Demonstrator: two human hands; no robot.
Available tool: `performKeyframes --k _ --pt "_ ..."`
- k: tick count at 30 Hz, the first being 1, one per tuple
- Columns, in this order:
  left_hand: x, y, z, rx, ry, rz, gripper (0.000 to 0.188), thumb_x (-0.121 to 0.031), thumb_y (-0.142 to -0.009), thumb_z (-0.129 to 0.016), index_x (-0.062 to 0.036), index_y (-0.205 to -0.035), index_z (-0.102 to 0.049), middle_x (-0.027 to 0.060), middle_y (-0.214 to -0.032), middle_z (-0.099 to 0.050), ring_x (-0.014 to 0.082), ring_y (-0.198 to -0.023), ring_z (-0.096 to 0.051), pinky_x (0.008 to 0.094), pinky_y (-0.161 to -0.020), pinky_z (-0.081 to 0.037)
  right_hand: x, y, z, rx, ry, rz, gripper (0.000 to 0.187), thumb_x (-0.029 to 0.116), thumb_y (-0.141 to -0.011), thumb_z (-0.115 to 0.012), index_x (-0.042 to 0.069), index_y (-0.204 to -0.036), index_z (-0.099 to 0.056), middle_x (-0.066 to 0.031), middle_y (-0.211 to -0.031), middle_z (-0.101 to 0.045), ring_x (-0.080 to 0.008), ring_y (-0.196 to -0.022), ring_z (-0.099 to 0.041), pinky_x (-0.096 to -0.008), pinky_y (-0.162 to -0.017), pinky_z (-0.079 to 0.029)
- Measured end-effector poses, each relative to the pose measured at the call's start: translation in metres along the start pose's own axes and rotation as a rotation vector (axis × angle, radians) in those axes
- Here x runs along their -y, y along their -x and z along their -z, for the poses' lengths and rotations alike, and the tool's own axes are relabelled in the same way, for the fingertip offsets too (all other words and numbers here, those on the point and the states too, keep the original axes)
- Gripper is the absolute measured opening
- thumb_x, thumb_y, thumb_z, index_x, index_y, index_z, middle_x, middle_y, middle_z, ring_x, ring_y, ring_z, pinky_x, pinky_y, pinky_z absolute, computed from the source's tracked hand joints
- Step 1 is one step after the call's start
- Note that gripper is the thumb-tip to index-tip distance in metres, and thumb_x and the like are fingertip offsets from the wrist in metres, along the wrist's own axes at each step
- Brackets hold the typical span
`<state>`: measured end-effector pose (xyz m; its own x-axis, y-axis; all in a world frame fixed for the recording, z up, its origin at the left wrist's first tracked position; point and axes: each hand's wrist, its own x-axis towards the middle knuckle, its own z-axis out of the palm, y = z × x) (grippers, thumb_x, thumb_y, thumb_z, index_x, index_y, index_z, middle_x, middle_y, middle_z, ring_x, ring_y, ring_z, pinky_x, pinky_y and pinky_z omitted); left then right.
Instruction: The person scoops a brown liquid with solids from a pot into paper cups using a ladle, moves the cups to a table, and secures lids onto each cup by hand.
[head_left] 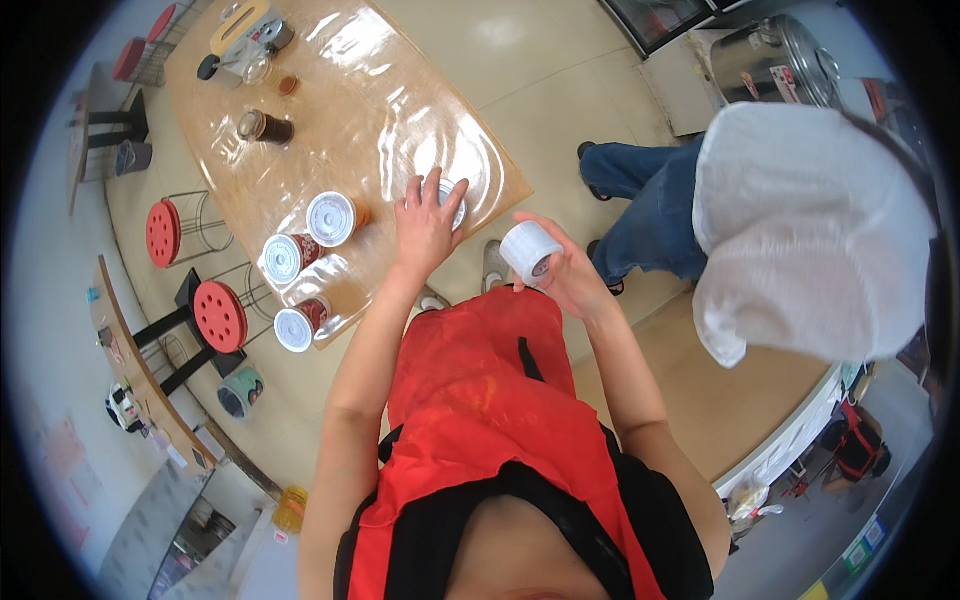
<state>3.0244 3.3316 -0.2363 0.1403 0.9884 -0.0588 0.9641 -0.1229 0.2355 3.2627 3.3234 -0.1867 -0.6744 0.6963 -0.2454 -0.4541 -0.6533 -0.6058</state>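
Near the table's right corner, my left hand [427,225] reaches over a round, pale-lidded container [451,204]. Its thumb and fingers curve about the lid's rim, and the container's body is mostly hidden. A wide roll of clear tape [530,251] is held in my right hand [573,272], just off the table edge and above my red apron. To the left of my left hand stand three paper cups with translucent lids: one with an orange side [332,219], one red-patterned [283,258], and another red one [296,328] by the near edge.
Jars [264,127] and a yellow-and-white box [240,30] stand farther along the plastic-covered table [350,110]. Red stools [220,317] line its left side. A person in jeans and a white top [800,230] stands close on my right, before a large steel pot [775,62].
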Motion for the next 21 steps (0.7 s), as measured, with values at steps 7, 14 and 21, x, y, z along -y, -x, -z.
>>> performKeyframes --k 7,14,21 --pt "-0.018 0.025 0.041 -0.114 0.887 0.049 0.044 -0.025 -0.086 -0.07 -0.0055 -0.125 -0.062 0.0143 -0.141 -0.048 0.031 -0.136 -0.037 0.0456 -0.11 -0.032 -0.006 -0.011 0.002 0.053 -0.053 -0.01 0.074 0.045 -0.089 -0.068 0.006 -0.144 -0.038 -0.0058 -0.125 -0.054 -0.0168 -0.102 -0.059 -0.0336 -0.08 -0.054" --pt "-0.038 0.055 0.053 -0.264 1.231 0.203 0.014 -0.006 -0.084 -0.072 -0.0011 -0.097 -0.071 0.0095 -0.109 -0.064 0.0175 -0.1 -0.06 0.0304 -0.088 -0.046 -0.011 -0.021 -0.015 0.03 0.138 -0.02 0.073 0.045 -0.089 -0.069 0.007 -0.143 -0.04 -0.0064 -0.122 -0.055 -0.0164 -0.1 -0.061 -0.0318 -0.082 -0.052" --pt "-0.029 0.065 0.056 -0.503 1.041 0.183 0.008 -0.008 -0.093 -0.063 -0.0009 -0.092 -0.061 0.0093 -0.105 -0.063 0.0156 -0.083 -0.06 0.0274 -0.074 -0.048 -0.014 -0.045 -0.031 0.063 0.266 -0.087 0.063 0.042 -0.091 -0.066 0.005 -0.137 -0.043 -0.0077 -0.118 -0.057 -0.0163 -0.1 -0.061 -0.032 -0.083 -0.053"
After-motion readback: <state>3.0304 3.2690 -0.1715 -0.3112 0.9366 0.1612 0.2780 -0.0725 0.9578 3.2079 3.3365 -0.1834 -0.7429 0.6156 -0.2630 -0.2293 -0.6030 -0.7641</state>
